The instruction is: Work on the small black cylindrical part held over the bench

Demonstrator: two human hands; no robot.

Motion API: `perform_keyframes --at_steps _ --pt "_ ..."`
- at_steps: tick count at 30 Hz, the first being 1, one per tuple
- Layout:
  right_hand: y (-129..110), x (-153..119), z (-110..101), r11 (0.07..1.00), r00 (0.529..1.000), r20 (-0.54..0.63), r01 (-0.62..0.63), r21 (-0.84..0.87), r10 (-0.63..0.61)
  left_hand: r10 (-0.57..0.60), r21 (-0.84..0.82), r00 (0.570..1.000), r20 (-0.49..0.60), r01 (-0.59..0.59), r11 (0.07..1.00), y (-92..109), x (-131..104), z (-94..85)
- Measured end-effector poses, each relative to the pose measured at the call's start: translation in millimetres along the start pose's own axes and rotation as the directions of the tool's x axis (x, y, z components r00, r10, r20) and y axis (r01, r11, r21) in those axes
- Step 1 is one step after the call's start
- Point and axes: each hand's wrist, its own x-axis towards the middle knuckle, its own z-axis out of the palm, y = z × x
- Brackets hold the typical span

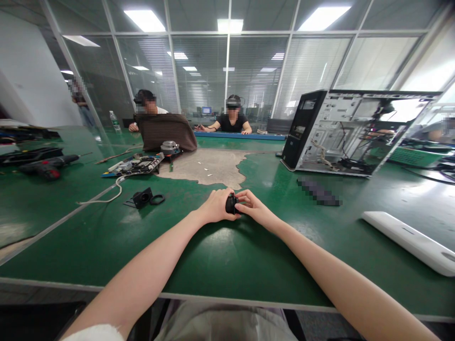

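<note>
Blk component (231, 204): my L grip (215, 206) clasps it, my R grip (253, 207) pinches its R side, over green counter (223, 265); PC case (304, 128) R-rear.

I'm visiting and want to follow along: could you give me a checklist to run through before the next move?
1. Left grip holding the small black part: ok, curled round it.
2. Right grip firm: cannot tell; it meets the part's right side.
3. Part resting on the green table: cannot tell from this angle.
4. Black ring clear of both hands: ok, lying off to the left.
5. White case clear of both hands: ok, over at the right.
</note>
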Motion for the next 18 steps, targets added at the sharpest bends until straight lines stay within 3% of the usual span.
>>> perform_keyframes --at_steps 8,13,18 --pt "-4.9 -4.2 -2.5 0.998 0.996 0.092 -0.01 0.055 0.005 -0.003 -0.008 1.0 -0.001 0.003 1.0 -1.7 0.1 1.0" --pt "-1.6 -2.5 -0.8 1.0 1.0 0.001 0.019 0.013 -0.019 0.006 -0.023 1.0 -0.008 -0.007 1.0 -1.1 0.2 1.0" --pt "-0.8 -0.2 -1.6 0.999 0.999 0.004 -0.044 0.016 0.044 0.009 -0.014 1.0 -0.011 -0.01 1.0 -1.2 0.1 0.4"
